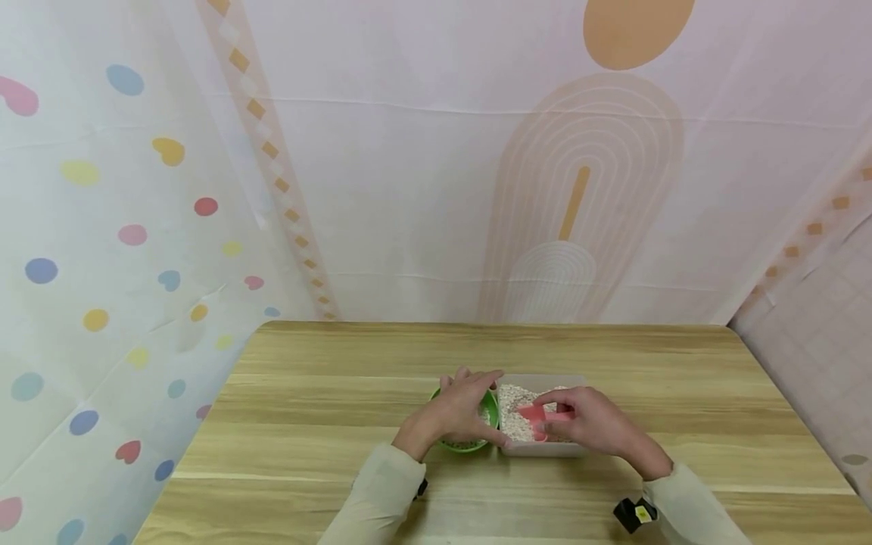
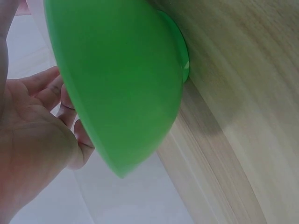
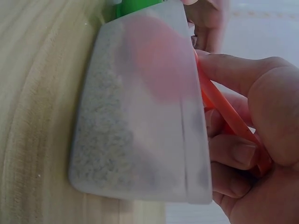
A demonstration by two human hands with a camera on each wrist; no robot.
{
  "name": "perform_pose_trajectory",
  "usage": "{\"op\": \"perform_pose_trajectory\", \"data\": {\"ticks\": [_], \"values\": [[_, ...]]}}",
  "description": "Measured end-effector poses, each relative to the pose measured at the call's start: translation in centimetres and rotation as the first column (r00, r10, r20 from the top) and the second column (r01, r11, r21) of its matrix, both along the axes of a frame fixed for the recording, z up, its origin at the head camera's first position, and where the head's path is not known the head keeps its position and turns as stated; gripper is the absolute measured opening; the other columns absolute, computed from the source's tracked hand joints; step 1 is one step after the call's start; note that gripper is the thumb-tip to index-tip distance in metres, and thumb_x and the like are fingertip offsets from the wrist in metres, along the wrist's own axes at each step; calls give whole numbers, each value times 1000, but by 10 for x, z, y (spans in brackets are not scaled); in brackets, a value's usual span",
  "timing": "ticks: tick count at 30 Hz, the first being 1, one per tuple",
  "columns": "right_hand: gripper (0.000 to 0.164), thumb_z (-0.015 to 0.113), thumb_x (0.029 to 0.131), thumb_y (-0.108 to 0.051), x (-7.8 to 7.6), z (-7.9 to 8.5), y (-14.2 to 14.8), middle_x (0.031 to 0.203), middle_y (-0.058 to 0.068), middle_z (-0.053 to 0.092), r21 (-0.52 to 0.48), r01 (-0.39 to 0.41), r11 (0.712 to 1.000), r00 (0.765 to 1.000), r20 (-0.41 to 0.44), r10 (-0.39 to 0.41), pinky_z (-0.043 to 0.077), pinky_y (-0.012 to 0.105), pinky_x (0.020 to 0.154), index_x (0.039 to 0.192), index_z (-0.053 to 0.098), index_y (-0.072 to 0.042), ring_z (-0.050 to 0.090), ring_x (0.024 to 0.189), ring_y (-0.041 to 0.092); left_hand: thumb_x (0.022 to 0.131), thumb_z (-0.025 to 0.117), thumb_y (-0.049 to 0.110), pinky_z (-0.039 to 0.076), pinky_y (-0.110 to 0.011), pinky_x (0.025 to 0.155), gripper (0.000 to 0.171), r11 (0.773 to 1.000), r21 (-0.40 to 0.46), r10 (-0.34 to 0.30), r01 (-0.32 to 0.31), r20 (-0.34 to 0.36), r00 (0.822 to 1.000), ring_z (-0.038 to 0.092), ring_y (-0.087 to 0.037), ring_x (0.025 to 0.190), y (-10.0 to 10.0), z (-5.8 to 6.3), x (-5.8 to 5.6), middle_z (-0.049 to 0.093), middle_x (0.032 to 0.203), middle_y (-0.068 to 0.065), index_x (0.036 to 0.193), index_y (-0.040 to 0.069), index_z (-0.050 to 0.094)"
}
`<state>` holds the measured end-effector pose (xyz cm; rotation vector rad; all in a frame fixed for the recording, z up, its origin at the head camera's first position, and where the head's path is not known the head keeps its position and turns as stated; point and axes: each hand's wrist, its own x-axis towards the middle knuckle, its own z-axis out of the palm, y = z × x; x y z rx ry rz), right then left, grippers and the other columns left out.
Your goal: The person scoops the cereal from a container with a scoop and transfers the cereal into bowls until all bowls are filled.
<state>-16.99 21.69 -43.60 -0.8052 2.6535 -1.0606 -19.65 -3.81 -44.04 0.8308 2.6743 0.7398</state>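
Note:
In the head view, my left hand (image 1: 463, 409) is spread over a green bowl (image 1: 459, 448), its fingers at the rim and its thumb by the near left corner of a translucent plastic box (image 1: 545, 450). The green bowl (image 2: 121, 84) fills much of the left wrist view, with the left hand (image 2: 37, 126) above its rim. My right hand (image 1: 586, 416) grips the handle of a coral-pink scoop (image 1: 534, 412) over the box. Pale, oat-like flakes (image 1: 514, 401) lie in the box. Through its cloudy side, the scoop's head (image 3: 159, 60) shows blurred in the right wrist view.
Bowl and box stand side by side on a wood-grain table (image 1: 327, 401). A patterned cloth (image 1: 409, 189) hangs behind the table's far edge and at its sides. A small black device (image 1: 633, 515) is by the right cuff.

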Motion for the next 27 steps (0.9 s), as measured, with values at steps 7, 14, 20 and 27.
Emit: {"op": "perform_pose_trajectory", "data": {"ticks": [7,14,20,27], "values": [[30,74,90,-20,2,-1,3,66,-10,54,-19,29,999,1000,3,-29,41,21,52,118,71,-8,45,58,1,69,84,58,27,-36,88,106,1000,5,-3,3,-3,1000,40,-17,115,0,1,0,58,137,2,153,13,37],[32,74,90,-24,2,0,12,63,-10,50,-63,65,996,998,1,-65,39,21,49,118,71,-8,41,54,1,70,84,57,27,-38,90,106,1000,2,-1,1,10,1000,40,-17,115,0,0,0,57,138,2,154,14,36],[30,72,92,-22,0,0,17,65,-9,51,-89,94,992,995,49,-90,41,21,49,119,70,-9,42,55,1,69,85,57,26,-38,90,107,1000,6,7,-7,19,1000,39,-17,114,0,-1,0,56,139,2,154,15,35],[35,72,92,-25,1,-2,18,67,-7,55,-106,111,988,991,80,-103,43,22,50,122,69,-8,45,58,3,70,85,56,26,-42,93,106,1000,9,7,-7,24,1000,39,-17,113,-1,1,0,56,139,1,154,15,35]]}}
